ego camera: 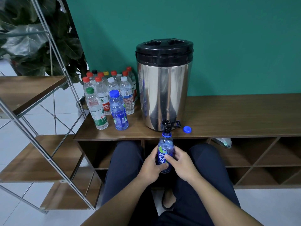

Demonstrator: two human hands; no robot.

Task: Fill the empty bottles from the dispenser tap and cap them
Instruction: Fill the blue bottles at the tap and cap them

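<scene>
Two hands (166, 165) (one blue bottle (165, 146))

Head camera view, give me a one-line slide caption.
Both hands, left hand and right hand, hold an uncapped blue bottle under the dispenser tap, its cap set aside.

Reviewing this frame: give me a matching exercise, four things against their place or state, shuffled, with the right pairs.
Things:
1. blue bottle
2. loose blue cap
3. dispenser
4. capped bottles

Places or states:
A. lying on the bench top, right of the tap
B. clustered at the bench's left end
C. gripped by left hand and right hand, mouth under the tap
D. standing against the green wall, black lid on

Pairs: 1-C, 2-A, 3-D, 4-B
</scene>
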